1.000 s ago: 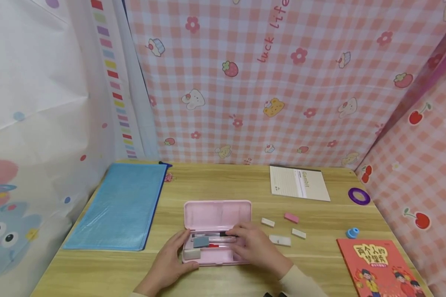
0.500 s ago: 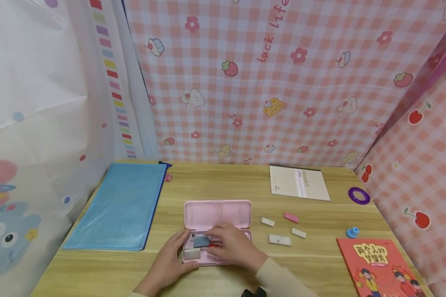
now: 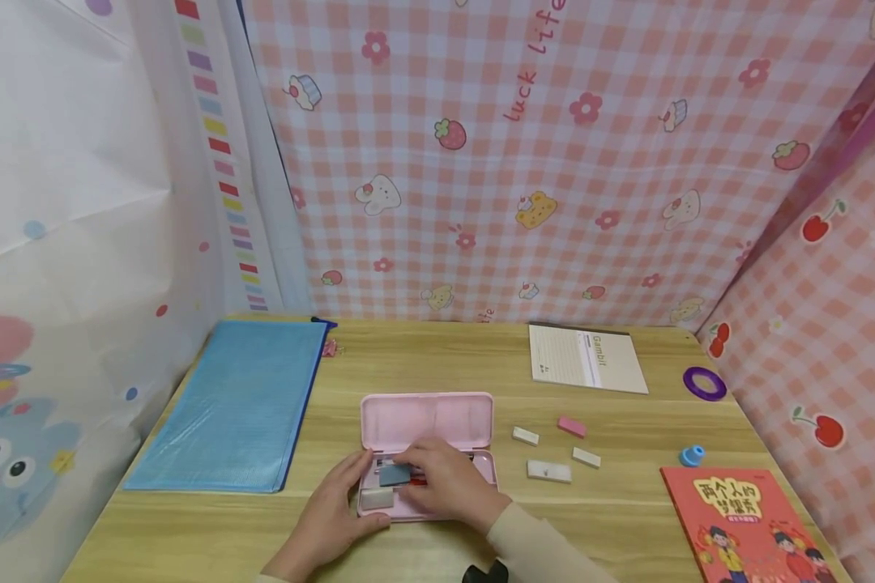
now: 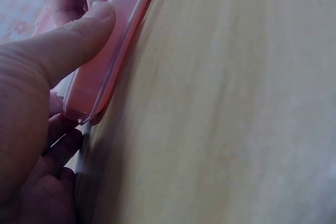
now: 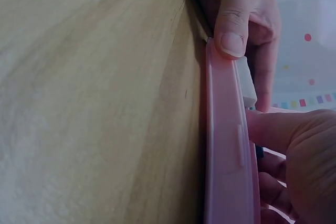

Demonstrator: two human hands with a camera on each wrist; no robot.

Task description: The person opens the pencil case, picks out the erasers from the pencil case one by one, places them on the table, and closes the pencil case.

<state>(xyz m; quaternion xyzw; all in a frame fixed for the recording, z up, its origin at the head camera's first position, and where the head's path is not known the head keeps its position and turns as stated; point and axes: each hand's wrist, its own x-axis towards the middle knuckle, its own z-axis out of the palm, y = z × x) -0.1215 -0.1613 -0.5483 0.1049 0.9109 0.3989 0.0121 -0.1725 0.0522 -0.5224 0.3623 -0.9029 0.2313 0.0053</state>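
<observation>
A pink pencil case (image 3: 426, 417) lies on the table with its lid folded back. My left hand (image 3: 339, 502) grips its left end, the thumb (image 4: 84, 38) on the front wall and the fingers round the side. My right hand (image 3: 448, 482) reaches into the tray, finger and thumb on either side of a blue-grey eraser (image 3: 390, 476), pinching its right end. A whitish eraser (image 3: 376, 498) sits in the front left corner of the tray. Part of a red pen (image 3: 417, 480) shows under the right hand, which hides most of the other pens.
Right of the case lie several loose erasers, one of them pink (image 3: 572, 427). Farther off are a notebook (image 3: 586, 358), a purple ring (image 3: 704, 385), a small blue cone-shaped piece (image 3: 692, 457) and a red book (image 3: 744, 518). A blue folder (image 3: 226, 405) lies at the left.
My right hand has moved left across the tray, from the pens' right end to the blue-grey eraser. My left hand and the case have stayed put.
</observation>
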